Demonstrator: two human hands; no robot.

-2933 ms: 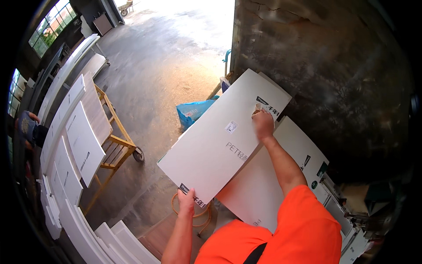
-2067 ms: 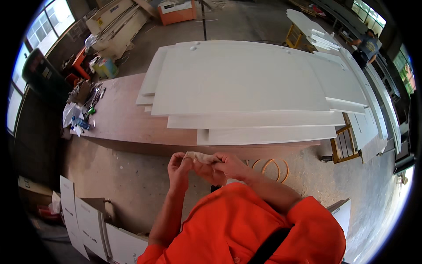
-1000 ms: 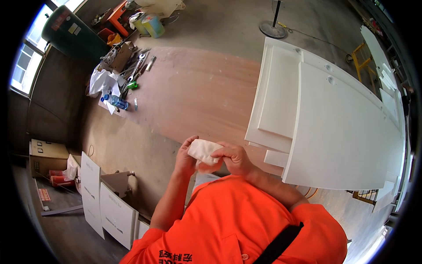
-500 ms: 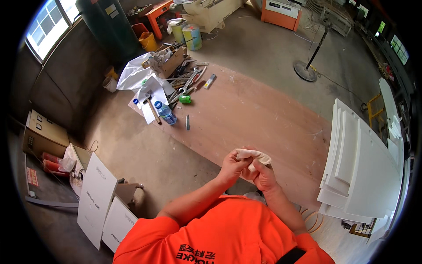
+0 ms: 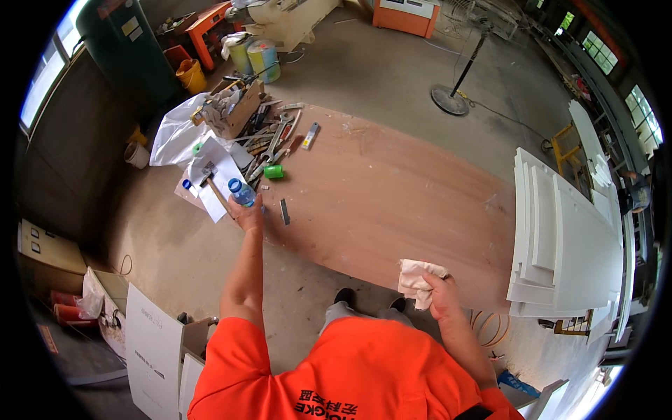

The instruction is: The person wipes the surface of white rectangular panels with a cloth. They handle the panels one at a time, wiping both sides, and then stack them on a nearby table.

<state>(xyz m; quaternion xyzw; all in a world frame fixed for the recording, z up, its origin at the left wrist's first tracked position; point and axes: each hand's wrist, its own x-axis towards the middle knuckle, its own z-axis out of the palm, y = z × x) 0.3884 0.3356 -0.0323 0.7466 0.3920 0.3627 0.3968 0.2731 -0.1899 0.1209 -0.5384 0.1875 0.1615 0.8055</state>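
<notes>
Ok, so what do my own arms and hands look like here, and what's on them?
Your left hand and right hand wear no gloves, and I can see no watch. The forearms are uncovered up to bright orange, short fabric sleeves. These belong to a matching orange shirt with dark lettering on its front.

Before me is a long brown table (image 5: 392, 182). At its left end I have a wooden box (image 5: 246, 110), a white bag (image 5: 173, 131) just beside it, and a heap of tools (image 5: 260, 145) with a wrench (image 5: 277, 139) on top. A sheet of paper (image 5: 225, 170) reaches the near edge; the bottle (image 5: 241, 192) is beside it, its lower part hidden by my left hand (image 5: 248, 215). Right of these I see a green can (image 5: 274, 171), a grey strip (image 5: 285, 212) and a pale cutter (image 5: 310, 136). White panels (image 5: 570, 245) are stacked at the right end.
</notes>
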